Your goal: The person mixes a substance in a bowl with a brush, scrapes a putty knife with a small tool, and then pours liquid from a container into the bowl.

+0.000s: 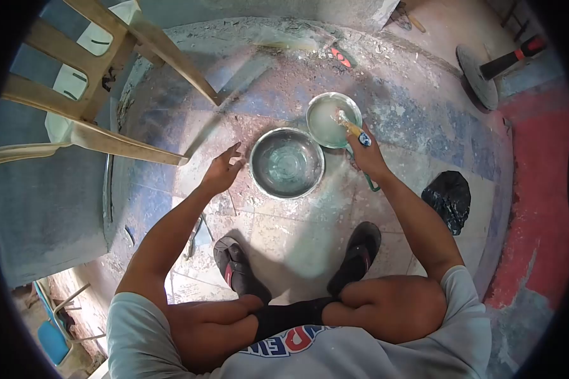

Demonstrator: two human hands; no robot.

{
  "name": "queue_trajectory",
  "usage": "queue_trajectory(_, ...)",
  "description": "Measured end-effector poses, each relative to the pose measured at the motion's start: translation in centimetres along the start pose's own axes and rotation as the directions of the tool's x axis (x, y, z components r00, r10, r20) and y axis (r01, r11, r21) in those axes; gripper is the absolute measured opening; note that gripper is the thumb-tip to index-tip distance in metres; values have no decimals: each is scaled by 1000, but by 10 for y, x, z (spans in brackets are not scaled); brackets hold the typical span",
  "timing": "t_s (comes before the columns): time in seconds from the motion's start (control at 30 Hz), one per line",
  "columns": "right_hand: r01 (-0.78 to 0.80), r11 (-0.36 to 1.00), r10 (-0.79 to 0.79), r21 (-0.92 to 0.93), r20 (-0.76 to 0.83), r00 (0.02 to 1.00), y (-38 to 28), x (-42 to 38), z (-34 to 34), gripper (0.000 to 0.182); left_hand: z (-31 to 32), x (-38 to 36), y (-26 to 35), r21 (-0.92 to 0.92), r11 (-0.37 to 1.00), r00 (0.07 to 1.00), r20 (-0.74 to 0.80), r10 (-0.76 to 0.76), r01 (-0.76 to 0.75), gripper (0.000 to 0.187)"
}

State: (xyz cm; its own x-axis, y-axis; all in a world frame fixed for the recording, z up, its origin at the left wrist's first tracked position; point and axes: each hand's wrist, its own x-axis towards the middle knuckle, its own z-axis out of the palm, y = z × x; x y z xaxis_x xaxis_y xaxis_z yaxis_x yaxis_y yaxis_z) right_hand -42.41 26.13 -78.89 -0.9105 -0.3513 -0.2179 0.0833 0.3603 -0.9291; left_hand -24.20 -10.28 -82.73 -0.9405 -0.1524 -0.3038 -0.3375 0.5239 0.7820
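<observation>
A grey metal bowl (287, 163), its inside wet and smeared pale, sits on the floor between my feet and the back wall. Just left of its rim, my left hand (221, 172) hangs with fingers apart and nothing in it. My right hand (367, 154) is closed round a yellow-handled tool (358, 133) with a blue mark on the handle. The tool's white-smeared end points over a pail (323, 129) of cloudy liquid, which stands against the bowl's upper right side. A green handle (370, 181) shows below my right hand, partly hidden by it.
A plastic chair (88, 120) lies tilted at the left. To the right rests a black plastic bag (449, 199), with a round disc tool (477, 77) farther up. An orange-handled object (341, 57) lies near the back, and a flat-bladed tool (199, 237) near my left foot.
</observation>
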Motion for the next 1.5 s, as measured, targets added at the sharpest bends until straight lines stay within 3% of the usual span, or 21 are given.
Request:
queue_trajectory(0.03, -1, 1000, 1, -2, 1, 1000, 4, 1, 0, 48, -2, 0, -1, 11, 1000, 1000, -3, -2, 2, 61)
queue_trajectory(0.1, 84, 981, -86, -177, -4, 996, 9, 1, -1, 70, -6, 1, -5, 48, 999, 1000, -4, 9, -9, 62)
queue_trajectory(0.13, -159, 981, 168, -109, 73, 983, -32, -12, 0, 72, -7, 1, -7, 85, 996, 1000, -4, 22, -21, 63)
queue_trajectory(0.17, -162, 980, 171, -114, 76, 982, -25, -11, 1, 72, -7, 1, -8, 80, 997, 1000, -4, 18, -18, 63)
queue_trajectory(0.23, 104, 976, -100, -190, 31, 994, -33, -11, 10, 73, -9, 0, -10, 98, 994, 999, 10, 40, -41, 63)
queue_trajectory(0.27, -61, 991, 72, -115, 91, 993, -40, -17, 6, 72, -11, -1, -10, 108, 993, 999, 16, 50, -52, 64)
queue_trajectory(0.4, -70, 991, 85, -118, 125, 989, -39, -19, 12, 71, -12, 0, -13, 167, 984, 998, 8, 62, -63, 63)
queue_trajectory(0.47, 121, 983, -112, -135, 73, 991, -13, -15, 18, 70, -14, -2, -6, 144, 989, 999, 20, 28, -30, 63)
queue_trajectory(0.53, 153, 978, -147, -138, 50, 988, -16, -20, 26, 69, -14, -2, -6, 157, 987, 999, 20, 32, -34, 63)
queue_trajectory(0.6, 217, 975, -218, 48, 15, 976, -22, -29, 32, 47, -14, -1, -6, 151, 988, 999, 23, 34, -37, 64)
queue_trajectory(0.63, 288, 957, -288, 23, 0, 958, -15, -27, 34, 68, -13, -1, -6, 150, 988, 999, 28, 35, -39, 64)
queue_trajectory(0.77, 326, 940, -325, 97, -21, 945, -14, -26, 43, 63, -13, 0, -2, 170, 985, 999, 26, 31, -35, 64)
queue_trajectory(0.9, 352, 935, -351, 46, -15, 936, -22, -25, 45, 65, -12, 3, -4, 201, 975, 995, 28, 93, -97, 63)
queue_trajectory(0.97, 335, 941, -333, 47, -40, 942, -26, -25, 49, 41, -12, 5, -8, 198, 974, 994, 35, 102, -107, 64)
queue_trajectory(1.17, 403, 915, -402, 26, -28, 915, -28, -23, 52, 41, -14, 4, -3, 252, 962, 995, 23, 99, -101, 64)
queue_trajectory(1.2, 294, 955, -293, -24, 50, 955, -28, -24, 47, 73, -16, 3, -2, 250, 963, 995, 22, 96, -98, 64)
queue_trajectory(1.33, 371, 928, -371, 8, 43, 928, -31, -22, 50, 73, -20, 1, 6, 241, 967, 996, 20, 84, -86, 64)
queue_trajectory(1.43, 358, 930, -358, 79, -22, 934, -40, -26, 53, 35, -17, 2, 6, 232, 969, 996, 27, 80, -85, 64)
queue_trajectory(1.5, 393, 917, -391, 65, -32, 920, -35, -21, 54, 34, -16, 2, 4, 234, 968, 996, 29, 84, -89, 65)
